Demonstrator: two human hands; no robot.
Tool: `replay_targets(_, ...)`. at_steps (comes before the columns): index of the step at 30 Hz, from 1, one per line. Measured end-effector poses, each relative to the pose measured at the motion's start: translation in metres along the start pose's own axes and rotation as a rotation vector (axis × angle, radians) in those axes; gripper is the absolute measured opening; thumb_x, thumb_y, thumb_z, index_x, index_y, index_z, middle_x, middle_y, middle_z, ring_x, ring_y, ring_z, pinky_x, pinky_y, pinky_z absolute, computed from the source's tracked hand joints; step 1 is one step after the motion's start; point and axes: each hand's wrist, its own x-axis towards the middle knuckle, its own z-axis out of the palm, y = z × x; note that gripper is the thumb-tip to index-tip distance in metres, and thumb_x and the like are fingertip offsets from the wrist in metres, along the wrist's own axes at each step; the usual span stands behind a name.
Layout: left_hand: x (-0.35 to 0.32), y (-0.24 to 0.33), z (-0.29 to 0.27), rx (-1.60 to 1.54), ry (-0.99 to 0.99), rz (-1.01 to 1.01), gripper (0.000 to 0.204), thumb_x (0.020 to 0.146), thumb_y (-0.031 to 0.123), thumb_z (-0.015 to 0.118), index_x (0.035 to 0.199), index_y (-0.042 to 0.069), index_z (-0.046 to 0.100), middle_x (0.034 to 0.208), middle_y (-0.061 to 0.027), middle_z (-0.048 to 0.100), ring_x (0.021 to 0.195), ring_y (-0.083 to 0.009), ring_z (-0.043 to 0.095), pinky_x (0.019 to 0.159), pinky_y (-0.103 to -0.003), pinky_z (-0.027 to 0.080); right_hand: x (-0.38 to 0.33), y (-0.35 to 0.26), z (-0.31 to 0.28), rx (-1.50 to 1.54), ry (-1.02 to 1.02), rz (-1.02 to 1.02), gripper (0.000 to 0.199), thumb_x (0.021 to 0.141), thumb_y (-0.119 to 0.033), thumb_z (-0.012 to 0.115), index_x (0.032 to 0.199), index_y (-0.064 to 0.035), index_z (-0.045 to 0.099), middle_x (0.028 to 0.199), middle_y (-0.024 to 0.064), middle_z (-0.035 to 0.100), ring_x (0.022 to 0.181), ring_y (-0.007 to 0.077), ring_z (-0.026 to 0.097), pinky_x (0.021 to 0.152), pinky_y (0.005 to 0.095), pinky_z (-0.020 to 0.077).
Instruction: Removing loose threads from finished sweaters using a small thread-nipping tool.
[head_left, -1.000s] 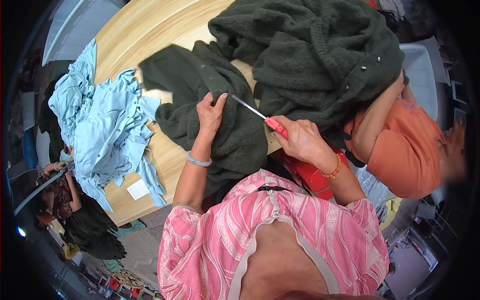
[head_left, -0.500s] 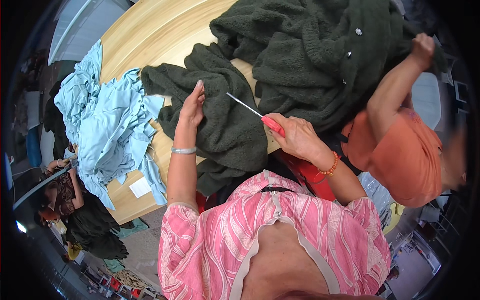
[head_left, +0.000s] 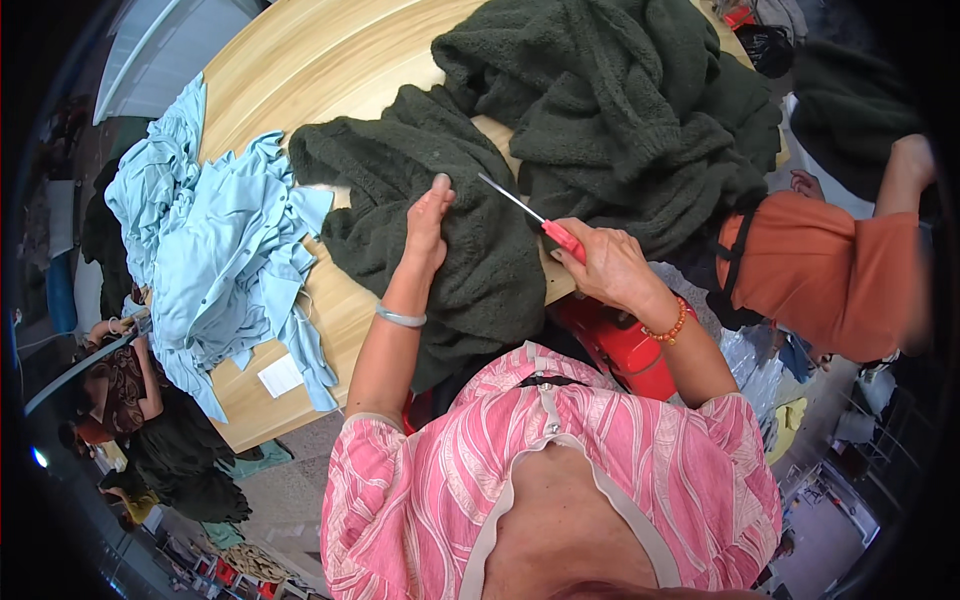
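My right hand (head_left: 607, 262) is closed around the red handle of a tool (head_left: 565, 240) with a slim metal shaft; its exact kind is unclear. The shaft points up and left over a dark green fuzzy knit garment (head_left: 475, 240), which lies bunched at the table's near edge. My left hand (head_left: 428, 222) is over the same garment, left of the tool's tip, its fingers stretched upward and close together. I see nothing held in it. A larger heap of dark green knit (head_left: 610, 120) lies just beyond, on the right.
Light blue buttoned garments (head_left: 225, 250) are piled on the left of the wooden table (head_left: 300, 60), with a white paper slip (head_left: 280, 375) nearby. A co-worker in orange (head_left: 800, 265) at the right holds dark green cloth (head_left: 850, 110). Something red (head_left: 625, 345) stands below the table edge.
Both my hands have shifted slightly right, the tool with them. On the right, the co-worker has pulled a buttoned dark green garment off the heap, away to the right.
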Motion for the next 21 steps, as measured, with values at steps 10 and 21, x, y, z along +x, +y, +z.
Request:
replay_targets(10, 0.054, 0.016, 0.009, 0.036, -0.121, -0.344, 0.048, 0.078, 0.05, 0.073, 0.093, 0.005, 0.066, 0.086, -0.0085, 0.066, 0.074, -0.0177, 0.063, 0.07, -0.033, 0.053, 0.004, -0.008, 0.009, -0.058, 0.039, -0.019, 0.028, 0.086, -0.024, 0.061, 0.11, -0.0109, 0.055, 0.078, 0.0206, 0.064, 0.076, 0.042, 0.061, 0.068, 0.0496, 0.0489)
replay_targets(21, 0.082, 0.029, 0.023, 0.216, -0.082, -0.23, 0.039, 0.072, 0.018, 0.082, 0.096, -0.006, 0.063, 0.081, -0.0086, 0.065, 0.067, -0.0174, 0.06, 0.06, -0.031, 0.053, 0.007, -0.009, 0.01, -0.032, 0.071, 0.032, 0.028, 0.085, -0.023, 0.061, 0.109, -0.0099, 0.056, 0.074, 0.0206, 0.062, 0.074, 0.0421, 0.061, 0.068, 0.0495, 0.0486)
